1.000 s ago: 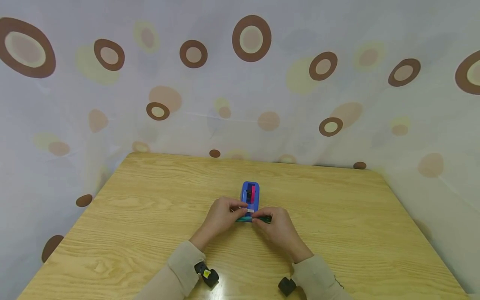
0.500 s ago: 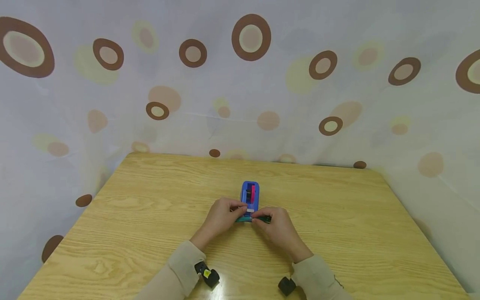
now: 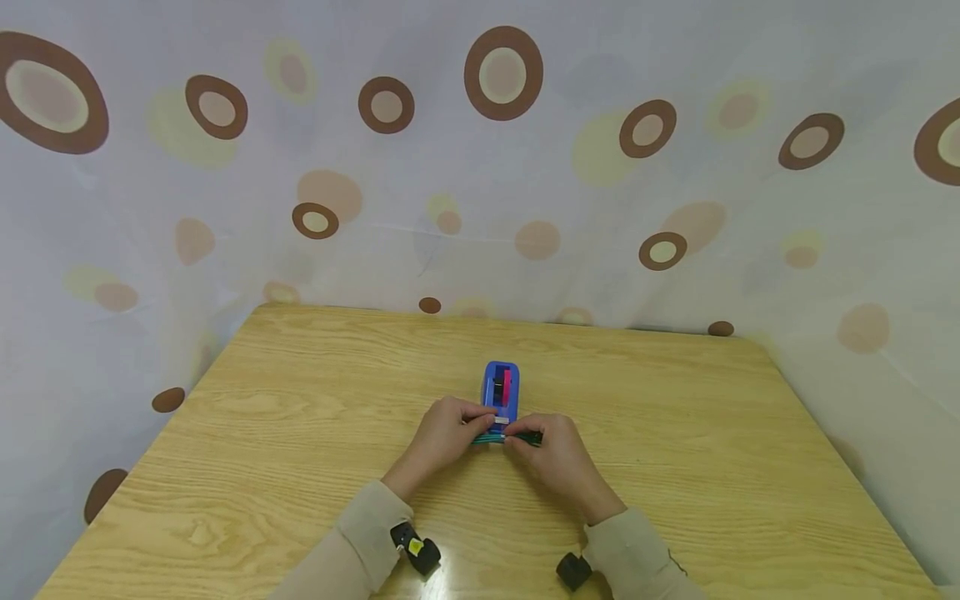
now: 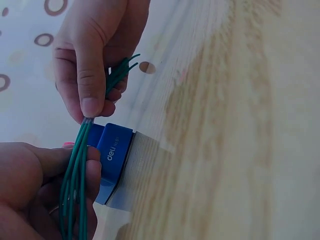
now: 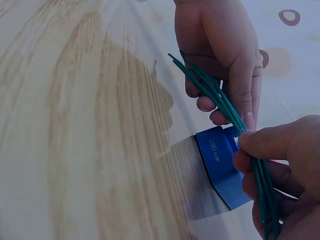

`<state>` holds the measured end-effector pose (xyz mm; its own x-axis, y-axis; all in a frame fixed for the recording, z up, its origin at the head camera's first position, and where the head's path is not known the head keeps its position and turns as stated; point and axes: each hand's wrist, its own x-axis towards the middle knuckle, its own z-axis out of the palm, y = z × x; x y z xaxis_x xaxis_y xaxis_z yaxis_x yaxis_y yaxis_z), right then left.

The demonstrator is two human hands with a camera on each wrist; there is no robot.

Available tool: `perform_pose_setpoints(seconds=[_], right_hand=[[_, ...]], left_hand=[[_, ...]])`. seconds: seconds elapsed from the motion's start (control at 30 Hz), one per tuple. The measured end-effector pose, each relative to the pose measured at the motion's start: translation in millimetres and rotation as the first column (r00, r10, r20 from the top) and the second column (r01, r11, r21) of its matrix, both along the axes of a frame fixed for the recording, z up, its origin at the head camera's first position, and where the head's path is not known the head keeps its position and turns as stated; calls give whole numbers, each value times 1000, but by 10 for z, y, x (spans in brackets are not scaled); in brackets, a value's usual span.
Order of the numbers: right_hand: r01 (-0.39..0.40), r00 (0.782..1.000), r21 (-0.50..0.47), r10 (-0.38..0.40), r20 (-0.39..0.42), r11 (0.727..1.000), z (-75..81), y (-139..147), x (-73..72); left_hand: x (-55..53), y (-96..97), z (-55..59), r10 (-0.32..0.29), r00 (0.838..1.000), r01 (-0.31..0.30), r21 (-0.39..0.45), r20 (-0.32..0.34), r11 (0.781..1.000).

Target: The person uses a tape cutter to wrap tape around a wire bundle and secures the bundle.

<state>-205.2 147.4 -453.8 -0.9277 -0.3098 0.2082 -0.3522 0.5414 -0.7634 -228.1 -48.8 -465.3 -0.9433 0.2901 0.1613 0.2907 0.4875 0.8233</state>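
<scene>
A bundle of thin green wires point(image 3: 489, 438) lies crosswise between both hands, right in front of a blue tape dispenser point(image 3: 510, 404) with a pink-red tape core point(image 3: 507, 387). My left hand point(image 3: 444, 429) holds the bundle's left part, its fingertips overlapping the dispenser's front in the head view. Thumb and fingers of my right hand point(image 3: 558, 454) pinch the bundle towards its right end. In the left wrist view, a shiny clear band point(image 4: 88, 120) shows round the wires at the right thumb tip. Loose wire ends point(image 5: 175, 58) stick out past the left hand in the right wrist view.
The dispenser stands on a light wooden table point(image 3: 675, 433). Behind the table hangs a pale cloth point(image 3: 450, 167) with brown and cream circles. Black cameras point(image 3: 416, 550) are strapped at both beige sleeves point(image 3: 375, 521).
</scene>
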Motion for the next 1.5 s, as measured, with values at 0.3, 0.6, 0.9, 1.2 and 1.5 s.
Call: perform_pose_setpoints(seconds=[0.3, 0.6, 0.9, 1.2, 1.5], right_hand=[[14, 1000, 20, -13, -15, 1000, -6, -13, 4], [14, 1000, 23, -14, 13, 1000, 9, -16, 18], [-58, 998, 18, 57, 41, 998, 27, -13, 54], [-17, 1000, 23, 16, 24, 1000, 83, 13, 36], [-1, 999, -17, 2, 52, 1000, 114, 29, 30]], left_hand=[[5, 7, 9, 8, 1000, -8, -3, 21, 1000], [24, 9, 12, 10, 999, -10, 5, 35, 1000], [33, -12, 20, -14, 995, 9, 47, 103, 999], [66, -14, 82, 14, 994, -19, 46, 111, 999], [84, -5, 133, 36, 998, -37, 22, 51, 999]])
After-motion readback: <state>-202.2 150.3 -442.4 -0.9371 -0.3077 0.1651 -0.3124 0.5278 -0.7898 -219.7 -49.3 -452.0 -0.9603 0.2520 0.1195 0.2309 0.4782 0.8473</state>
